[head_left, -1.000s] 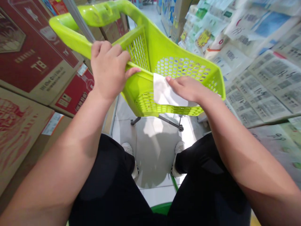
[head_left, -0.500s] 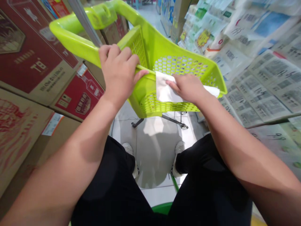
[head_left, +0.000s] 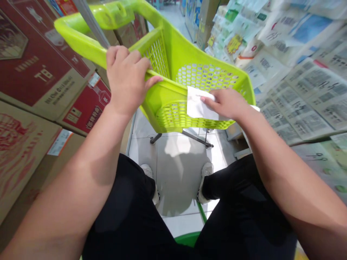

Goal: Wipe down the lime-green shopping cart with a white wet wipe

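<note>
A lime-green shopping cart (head_left: 170, 88) stands in front of me, its basket side turned toward me. My left hand (head_left: 127, 77) is wrapped over the near rim, close to the handle end, with the thumb lying along the edge. Farther right on the same rim, my right hand (head_left: 227, 103) holds a white cloth (head_left: 195, 104) against the basket. The cloth drapes over the rim and down the perforated side, and part of it shows beyond the wrist. The fingers of my right hand reach over the rim and are partly hidden.
Cartons (head_left: 35, 83) are stacked on the left. Piles of wrapped paper packs (head_left: 298, 104) line the right. A grey metal pole (head_left: 92, 23) crosses the cart's handle. Between my knees a green stool (head_left: 188, 239) shows, and tiled floor (head_left: 173, 169) lies below the cart.
My right hand and the cloth have slid right along the rim. The cart has shifted slightly left, and my left hand has moved left with it.
</note>
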### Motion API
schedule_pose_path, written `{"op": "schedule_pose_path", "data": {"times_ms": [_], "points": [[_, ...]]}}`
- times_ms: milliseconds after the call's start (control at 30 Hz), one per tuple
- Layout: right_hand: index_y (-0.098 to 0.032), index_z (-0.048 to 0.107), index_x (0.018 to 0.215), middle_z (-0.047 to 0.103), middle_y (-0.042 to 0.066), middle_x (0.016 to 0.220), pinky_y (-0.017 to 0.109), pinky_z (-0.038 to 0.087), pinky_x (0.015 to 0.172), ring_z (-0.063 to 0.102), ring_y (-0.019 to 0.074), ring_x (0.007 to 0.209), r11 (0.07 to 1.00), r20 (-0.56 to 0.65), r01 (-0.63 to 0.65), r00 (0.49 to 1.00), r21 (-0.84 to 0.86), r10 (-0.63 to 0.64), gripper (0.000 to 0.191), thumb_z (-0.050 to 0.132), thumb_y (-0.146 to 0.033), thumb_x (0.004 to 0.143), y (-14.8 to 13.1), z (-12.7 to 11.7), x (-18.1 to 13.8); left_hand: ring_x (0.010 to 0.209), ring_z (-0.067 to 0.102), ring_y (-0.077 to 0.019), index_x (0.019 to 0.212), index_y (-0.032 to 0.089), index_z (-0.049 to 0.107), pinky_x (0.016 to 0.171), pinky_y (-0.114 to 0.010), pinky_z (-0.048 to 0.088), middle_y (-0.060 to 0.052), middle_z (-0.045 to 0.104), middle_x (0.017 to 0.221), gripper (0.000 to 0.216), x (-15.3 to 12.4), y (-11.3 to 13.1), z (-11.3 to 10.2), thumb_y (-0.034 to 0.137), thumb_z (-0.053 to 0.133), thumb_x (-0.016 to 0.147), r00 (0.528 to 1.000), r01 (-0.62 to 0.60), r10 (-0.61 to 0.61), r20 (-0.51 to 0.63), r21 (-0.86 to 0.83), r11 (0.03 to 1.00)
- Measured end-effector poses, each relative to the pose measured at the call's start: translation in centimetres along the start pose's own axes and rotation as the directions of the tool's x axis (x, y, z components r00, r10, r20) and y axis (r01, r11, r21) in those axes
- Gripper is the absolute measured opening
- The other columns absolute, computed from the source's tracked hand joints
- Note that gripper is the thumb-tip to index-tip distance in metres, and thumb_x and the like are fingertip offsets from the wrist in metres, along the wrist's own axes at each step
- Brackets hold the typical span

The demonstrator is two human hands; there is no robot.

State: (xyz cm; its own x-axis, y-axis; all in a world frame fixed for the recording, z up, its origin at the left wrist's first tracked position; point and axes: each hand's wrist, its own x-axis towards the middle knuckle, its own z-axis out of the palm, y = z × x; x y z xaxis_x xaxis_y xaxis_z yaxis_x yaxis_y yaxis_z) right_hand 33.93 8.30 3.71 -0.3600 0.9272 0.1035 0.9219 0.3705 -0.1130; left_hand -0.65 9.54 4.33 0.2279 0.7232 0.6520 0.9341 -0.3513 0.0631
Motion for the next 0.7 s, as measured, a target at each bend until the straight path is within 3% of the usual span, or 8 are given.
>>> {"op": "schedule_pose_path", "data": {"times_ms": [100, 200, 300, 500, 600, 700], "points": [[-0.022, 0.08, 0.102, 0.079, 0.016, 0.093, 0.043, 0.046, 0.079, 0.073, 0.0347, 0.09, 0.999, 0.053, -0.042, 0.998, 0.007, 0.042, 0.064, 0.045, -0.075, 0.109, 2.6, -0.2, -1.0, 0.118, 0.046, -0.0405, 0.109, 0.034, 0.076, 0.111, -0.059, 0.022, -0.014, 0.068, 0.114, 0.08, 0.3, -0.8, 0.4, 0.093, 0.023, 0.101, 1.0, -0.016, 0.016, -0.023, 0.018, 1.0], [-0.022, 0.081, 0.105, 0.079, 0.017, 0.094, 0.045, 0.048, 0.081, 0.073, 0.0362, 0.092, 0.998, 0.042, -0.058, 0.997, -0.024, 0.059, 0.063, 0.045, -0.073, 0.109, 2.7, -0.2, -1.0, 0.116, 0.045, -0.04, 0.109, 0.033, 0.076, 0.111, -0.06, 0.024, -0.015, 0.068, 0.114, 0.087, 0.4, -0.6, 1.1, 0.095, 0.016, 0.098, 0.998, -0.026, 0.031, -0.06, 0.091, 0.996], [-0.021, 0.08, 0.111, 0.081, 0.02, 0.104, 0.048, 0.049, 0.087, 0.073, 0.0398, 0.102, 0.999, -0.007, -0.03, 1.0, -0.041, 0.03, 0.062, 0.043, -0.071, 0.112, 0.2, 0.1, 0.0, 0.113, 0.045, -0.0375, 0.11, 0.029, 0.076, 0.111, -0.059, 0.025, -0.015, 0.068, 0.113, 0.094, 0.2, 0.8, 1.4, 0.094, 0.009, 0.099, 0.997, -0.024, 0.033, -0.065, 0.14, 0.99], [-0.018, 0.074, 0.134, 0.08, 0.021, 0.122, 0.049, 0.049, 0.097, 0.069, 0.0455, 0.122, 0.995, -0.107, 0.099, 0.99, 0.011, -0.097, 0.069, 0.034, -0.071, 0.115, -5.8, 0.4, 2.0, 0.116, 0.049, -0.0396, 0.114, 0.031, 0.078, 0.111, -0.061, 0.026, -0.014, 0.071, 0.117, 0.086, -0.6, 2.4, 0.2, 0.095, 0.022, 0.101, 0.989, -0.11, 0.117, -0.09, 0.077, 0.991], [-0.021, 0.069, 0.145, 0.08, 0.019, 0.128, 0.046, 0.049, 0.098, 0.068, 0.0443, 0.126, 0.992, -0.102, 0.123, 0.988, 0.039, -0.118, 0.066, 0.035, -0.069, 0.115, -7.0, 0.5, 1.7, 0.131, 0.045, -0.042, 0.122, 0.034, 0.08, 0.115, -0.064, 0.022, -0.013, 0.07, 0.141, 0.081, -0.8, 1.1, -0.4, 0.097, 0.033, 0.099, 0.986, -0.155, 0.154, -0.057, -0.026, 0.988], [-0.022, 0.06, 0.16, 0.078, 0.017, 0.142, 0.045, 0.049, 0.1, 0.067, 0.0434, 0.131, 0.985, -0.105, 0.165, 0.982, 0.06, -0.158, 0.063, 0.044, -0.062, 0.114, -7.8, 0.9, 1.2, 0.148, 0.031, -0.0405, 0.129, 0.037, 0.08, 0.121, -0.063, 0.016, -0.008, 0.05, 0.167, 0.081, -0.8, -1.0, -0.2, 0.099, 0.042, 0.095, 0.986, -0.161, 0.156, -0.062, -0.086, 0.983]]}}
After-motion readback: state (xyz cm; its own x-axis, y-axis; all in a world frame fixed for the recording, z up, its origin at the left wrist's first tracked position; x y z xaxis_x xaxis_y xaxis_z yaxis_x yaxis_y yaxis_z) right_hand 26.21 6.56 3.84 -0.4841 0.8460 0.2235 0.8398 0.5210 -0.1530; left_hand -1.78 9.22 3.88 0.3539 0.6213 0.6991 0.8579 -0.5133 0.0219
